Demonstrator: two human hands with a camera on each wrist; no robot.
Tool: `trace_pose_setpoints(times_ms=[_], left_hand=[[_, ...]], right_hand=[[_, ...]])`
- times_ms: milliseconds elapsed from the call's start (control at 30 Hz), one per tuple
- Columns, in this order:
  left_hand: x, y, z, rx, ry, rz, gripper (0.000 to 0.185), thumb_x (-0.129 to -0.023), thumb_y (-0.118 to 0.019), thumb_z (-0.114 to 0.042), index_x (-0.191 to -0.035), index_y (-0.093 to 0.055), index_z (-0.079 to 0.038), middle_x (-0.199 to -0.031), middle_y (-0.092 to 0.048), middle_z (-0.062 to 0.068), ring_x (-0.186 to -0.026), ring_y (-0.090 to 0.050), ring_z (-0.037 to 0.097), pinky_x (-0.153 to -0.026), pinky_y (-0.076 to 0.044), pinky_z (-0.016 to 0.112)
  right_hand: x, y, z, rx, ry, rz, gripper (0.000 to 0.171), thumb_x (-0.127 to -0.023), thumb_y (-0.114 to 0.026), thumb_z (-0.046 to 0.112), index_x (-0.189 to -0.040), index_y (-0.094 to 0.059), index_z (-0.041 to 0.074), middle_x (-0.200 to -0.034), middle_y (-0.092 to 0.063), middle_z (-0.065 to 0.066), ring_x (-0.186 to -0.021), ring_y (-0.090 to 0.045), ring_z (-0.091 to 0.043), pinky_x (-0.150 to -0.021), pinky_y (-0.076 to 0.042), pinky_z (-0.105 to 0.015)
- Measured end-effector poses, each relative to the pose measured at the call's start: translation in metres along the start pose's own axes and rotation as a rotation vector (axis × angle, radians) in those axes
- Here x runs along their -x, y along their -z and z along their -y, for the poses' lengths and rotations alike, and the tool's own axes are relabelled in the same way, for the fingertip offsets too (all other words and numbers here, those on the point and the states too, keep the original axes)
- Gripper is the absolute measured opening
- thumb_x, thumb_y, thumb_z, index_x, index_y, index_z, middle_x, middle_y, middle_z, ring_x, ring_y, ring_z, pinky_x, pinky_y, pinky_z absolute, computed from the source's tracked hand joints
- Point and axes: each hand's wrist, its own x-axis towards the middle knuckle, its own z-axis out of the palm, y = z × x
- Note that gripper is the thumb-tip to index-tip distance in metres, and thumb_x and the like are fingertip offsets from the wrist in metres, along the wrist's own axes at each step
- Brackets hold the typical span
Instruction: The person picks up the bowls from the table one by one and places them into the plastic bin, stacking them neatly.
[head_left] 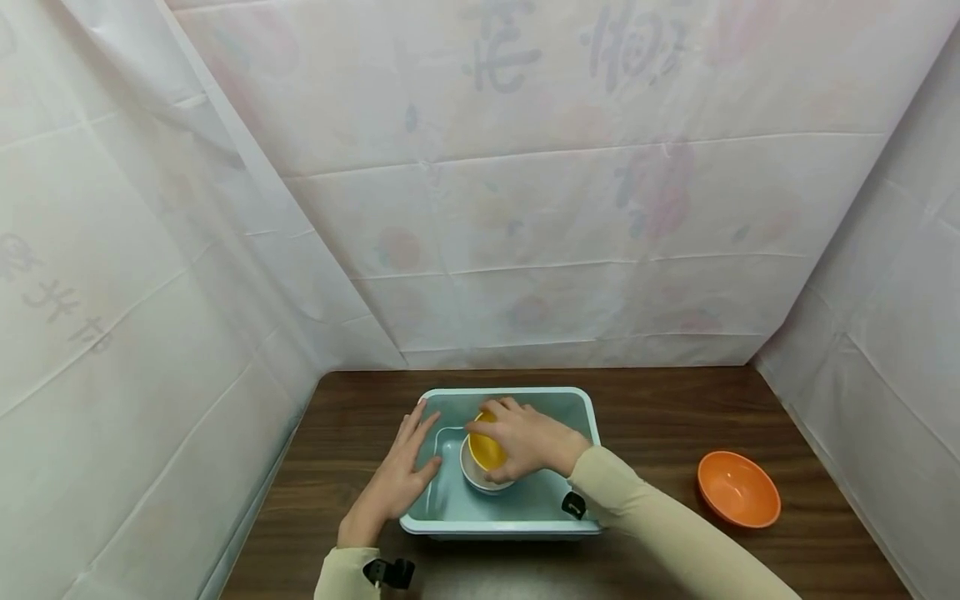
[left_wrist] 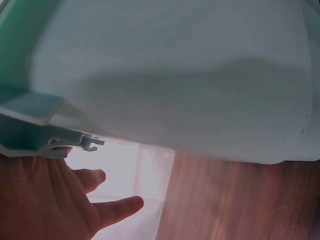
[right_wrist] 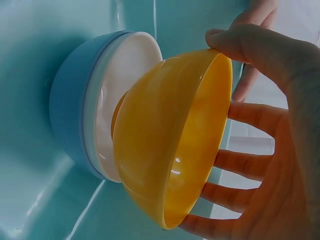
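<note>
A teal plastic tub (head_left: 510, 390) stands on a dark wooden table (head_left: 675, 417). My left hand (head_left: 401, 467) lies flat against the tub's left rim with straight fingers; the left wrist view shows the tub's outer wall (left_wrist: 175, 75) above that hand (left_wrist: 55, 200). My right hand (head_left: 517, 433) holds a yellow bowl (head_left: 485, 450) tilted on its side inside the tub. The thumb (right_wrist: 250, 42) is on one rim edge and the fingers (right_wrist: 240, 165) on the other. The yellow bowl (right_wrist: 160, 145) dips partly into a white bowl (right_wrist: 117, 85) nested in a blue bowl (right_wrist: 70, 100).
An orange bowl (head_left: 738, 489) sits upright on the table to the right of the tub. White plastic sheeting (head_left: 525, 208) walls the table at the back and on both sides. Bare wood shows around the tub.
</note>
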Motion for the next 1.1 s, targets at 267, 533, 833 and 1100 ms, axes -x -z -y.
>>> trace_pose_setpoints(times_ms=[267,533,833,1100], left_hand=[[0.001,0.0,0.0,-0.008,0.002,-0.007,0.065,-0.103,-0.062,-0.018,-0.162,-0.034,-0.012,-0.175,-0.004,0.004,-0.158,-0.004,0.048,-0.117,-0.02,0.076],[0.002,0.0,0.001,-0.003,-0.003,0.0,0.065,-0.105,-0.06,-0.019,-0.163,-0.031,-0.012,-0.175,-0.003,0.004,-0.158,-0.002,0.047,-0.116,-0.021,0.077],[0.001,-0.001,0.0,-0.008,-0.018,-0.001,0.064,-0.105,-0.059,-0.022,-0.162,-0.032,-0.011,-0.175,-0.004,0.004,-0.158,-0.004,0.047,-0.116,-0.022,0.076],[0.001,-0.002,0.001,-0.011,-0.018,-0.005,0.064,-0.105,-0.06,-0.022,-0.161,-0.033,-0.01,-0.175,-0.004,0.005,-0.158,-0.004,0.047,-0.116,-0.023,0.076]], right_hand=[[-0.007,-0.007,0.001,0.018,-0.023,0.042,0.072,-0.085,-0.073,0.057,-0.15,-0.053,0.033,-0.152,-0.048,-0.008,-0.127,-0.052,-0.028,-0.095,-0.056,-0.052],[-0.014,-0.014,0.006,0.004,-0.019,0.082,0.072,-0.086,-0.072,0.058,-0.151,-0.052,0.033,-0.154,-0.047,-0.01,-0.124,-0.053,-0.028,-0.094,-0.056,-0.052],[-0.017,-0.021,0.009,0.003,-0.054,0.135,0.074,-0.087,-0.074,0.057,-0.152,-0.051,0.032,-0.153,-0.047,-0.009,-0.127,-0.052,-0.029,-0.099,-0.053,-0.054],[-0.018,-0.024,0.013,0.005,-0.09,0.169,0.073,-0.086,-0.076,0.056,-0.152,-0.052,0.034,-0.152,-0.047,-0.006,-0.13,-0.051,-0.028,-0.104,-0.05,-0.056]])
